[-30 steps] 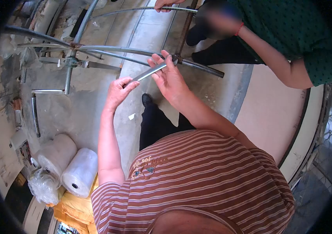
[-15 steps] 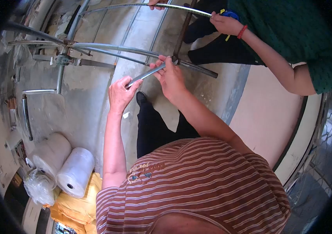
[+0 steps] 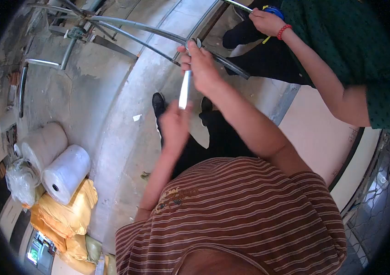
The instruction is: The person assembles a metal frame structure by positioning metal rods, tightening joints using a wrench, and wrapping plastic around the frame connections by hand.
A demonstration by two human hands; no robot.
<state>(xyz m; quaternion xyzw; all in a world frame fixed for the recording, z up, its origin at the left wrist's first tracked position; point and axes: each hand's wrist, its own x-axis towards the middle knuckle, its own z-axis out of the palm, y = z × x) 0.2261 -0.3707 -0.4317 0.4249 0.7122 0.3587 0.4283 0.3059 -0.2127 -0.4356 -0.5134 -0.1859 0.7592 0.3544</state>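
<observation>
Left hand [image 3: 175, 129] grips wrench [image 3: 184, 90] low, likely for leverage; right hand [image 3: 204, 68] pinches its upper end against pipe frame [image 3: 136, 24], seemingly steadying.

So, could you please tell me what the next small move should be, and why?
I'd probably steady the metal bar with the right hand before pulling on it: that hand's grip is around its upper end, close to the pipe, while the left hand is blurred at the lower end, so its hold is unclear.
</observation>
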